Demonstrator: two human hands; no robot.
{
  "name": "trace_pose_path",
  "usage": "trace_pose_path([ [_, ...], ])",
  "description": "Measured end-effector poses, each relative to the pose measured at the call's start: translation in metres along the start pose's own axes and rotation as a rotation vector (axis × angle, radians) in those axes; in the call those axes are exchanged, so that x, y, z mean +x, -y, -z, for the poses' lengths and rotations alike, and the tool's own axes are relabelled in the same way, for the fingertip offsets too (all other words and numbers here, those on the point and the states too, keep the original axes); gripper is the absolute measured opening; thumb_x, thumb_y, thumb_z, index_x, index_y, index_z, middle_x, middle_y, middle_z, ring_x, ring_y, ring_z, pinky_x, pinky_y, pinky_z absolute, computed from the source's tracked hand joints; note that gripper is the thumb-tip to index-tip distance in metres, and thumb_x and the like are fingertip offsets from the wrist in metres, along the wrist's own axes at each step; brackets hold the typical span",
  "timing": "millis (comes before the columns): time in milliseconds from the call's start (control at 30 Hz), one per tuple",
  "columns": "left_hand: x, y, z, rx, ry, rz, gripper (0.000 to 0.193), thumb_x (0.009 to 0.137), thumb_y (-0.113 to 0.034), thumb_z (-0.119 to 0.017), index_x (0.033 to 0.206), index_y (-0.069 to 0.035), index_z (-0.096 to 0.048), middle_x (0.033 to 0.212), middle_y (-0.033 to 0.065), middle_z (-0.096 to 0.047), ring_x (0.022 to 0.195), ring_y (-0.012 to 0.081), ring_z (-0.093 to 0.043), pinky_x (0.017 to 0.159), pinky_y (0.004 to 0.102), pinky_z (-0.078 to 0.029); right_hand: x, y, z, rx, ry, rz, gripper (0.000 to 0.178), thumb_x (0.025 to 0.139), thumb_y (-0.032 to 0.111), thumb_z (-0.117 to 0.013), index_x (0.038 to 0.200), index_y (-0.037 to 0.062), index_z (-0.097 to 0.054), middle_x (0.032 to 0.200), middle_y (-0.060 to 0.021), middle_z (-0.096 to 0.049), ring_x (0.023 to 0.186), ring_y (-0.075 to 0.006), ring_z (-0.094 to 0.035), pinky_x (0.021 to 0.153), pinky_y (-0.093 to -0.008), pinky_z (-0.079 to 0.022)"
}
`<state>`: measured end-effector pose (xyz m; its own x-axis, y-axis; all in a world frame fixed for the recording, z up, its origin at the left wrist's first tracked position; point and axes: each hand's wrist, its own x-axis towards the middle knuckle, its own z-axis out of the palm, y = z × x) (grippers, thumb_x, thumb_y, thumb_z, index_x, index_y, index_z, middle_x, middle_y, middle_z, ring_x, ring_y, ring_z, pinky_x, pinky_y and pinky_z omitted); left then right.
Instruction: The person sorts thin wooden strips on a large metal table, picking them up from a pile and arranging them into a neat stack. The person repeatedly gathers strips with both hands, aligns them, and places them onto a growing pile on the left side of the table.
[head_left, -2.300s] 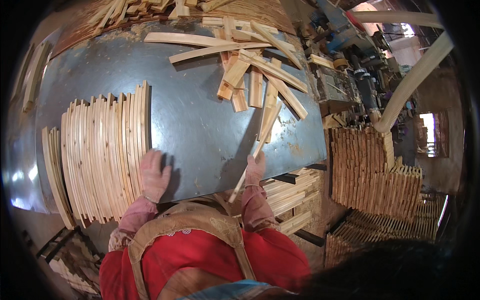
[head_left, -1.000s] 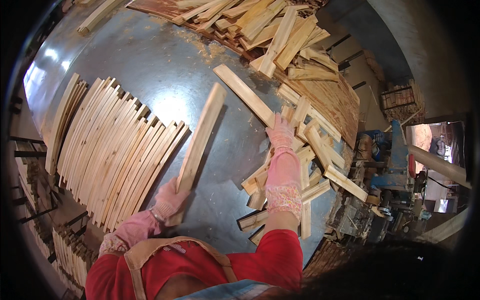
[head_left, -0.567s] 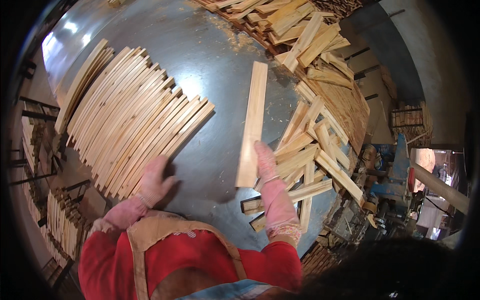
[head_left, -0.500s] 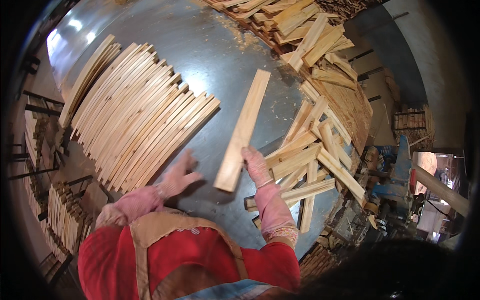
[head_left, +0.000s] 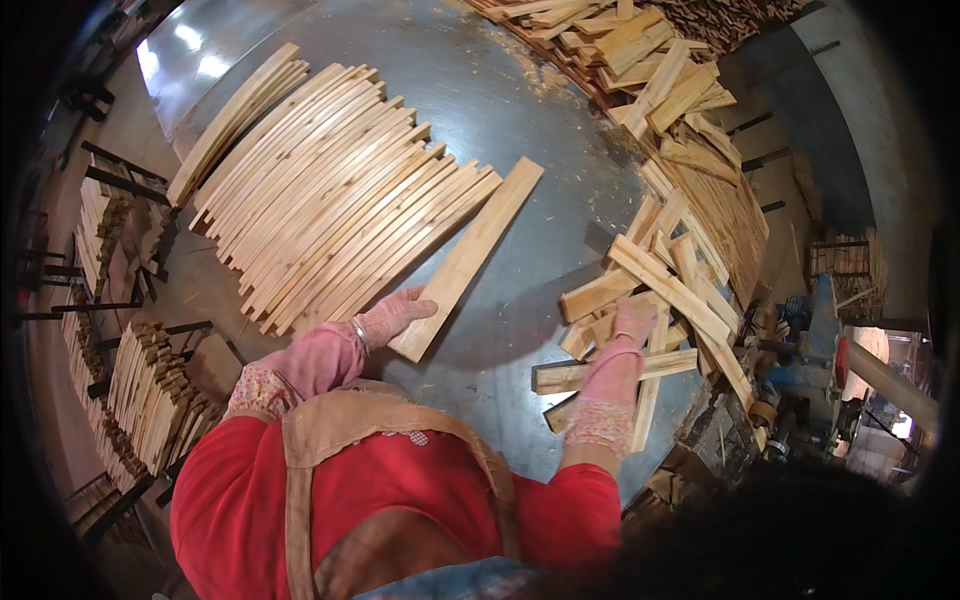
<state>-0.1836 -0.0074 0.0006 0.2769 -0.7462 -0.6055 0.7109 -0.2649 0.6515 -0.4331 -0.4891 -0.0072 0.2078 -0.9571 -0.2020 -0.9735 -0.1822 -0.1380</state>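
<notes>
My left hand (head_left: 398,315), in a pink glove, grips the near end of a long pale wooden board (head_left: 475,250), thumb on top. That board slants beside the right edge of a row of similar boards (head_left: 340,190) laid side by side. At the right, my right hand (head_left: 630,325), also gloved in pink, is closed at a loose heap of boards (head_left: 615,375). Its fingertips are partly hidden beneath a board (head_left: 672,288) that lies across the top of the heap, one end casting a dark shadow on the metal tabletop (head_left: 480,345).
A larger pile of boards (head_left: 660,85) lies at the far right, next to a plywood sheet (head_left: 722,215). Stacks of boards (head_left: 155,395) stand on racks at the left. Blue machinery (head_left: 822,320) is beyond the table's right side. Sawdust dots the tabletop.
The board has passed from my right hand to my left and moved toward the row. My right hand has gone right to the heap, where a board now lies differently. The view has shifted slightly.
</notes>
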Motion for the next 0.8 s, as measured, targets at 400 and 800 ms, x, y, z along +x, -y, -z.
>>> trace_pose_path([
  [400, -0.076, -0.018, 0.099, 0.116, -0.057, -0.05, 0.095, 0.095, -0.048, -0.079, 0.163, 0.005, -0.041, 0.16, 0.0164, -0.053, 0.148, 0.0239, -0.046, 0.126, 0.0378, -0.032, -0.304, 0.072, -0.039, 1.377, 0.327, -0.244, 0.098, 0.101, 0.01, -0.068, 0.173, 0.0089, -0.001, 0.102, -0.0214, -0.071, 0.072, -0.0261, -0.072, 0.057, -0.0381, -0.064],
  [800, -0.15, -0.103, 0.204, -0.069, 0.07, -0.243, 0.061, 0.102, -0.022, -0.071, 0.154, 0.002, -0.052, 0.133, 0.0065, -0.071, 0.118, 0.0147, -0.067, 0.105, 0.033, -0.053, -0.425, 0.265, -0.162, 0.473, 0.38, 0.41, 0.053, 0.106, 0.038, -0.058, 0.144, 0.0016, -0.056, 0.124, -0.0283, -0.071, 0.111, -0.0477, -0.068, 0.099, -0.0535, -0.053],
])
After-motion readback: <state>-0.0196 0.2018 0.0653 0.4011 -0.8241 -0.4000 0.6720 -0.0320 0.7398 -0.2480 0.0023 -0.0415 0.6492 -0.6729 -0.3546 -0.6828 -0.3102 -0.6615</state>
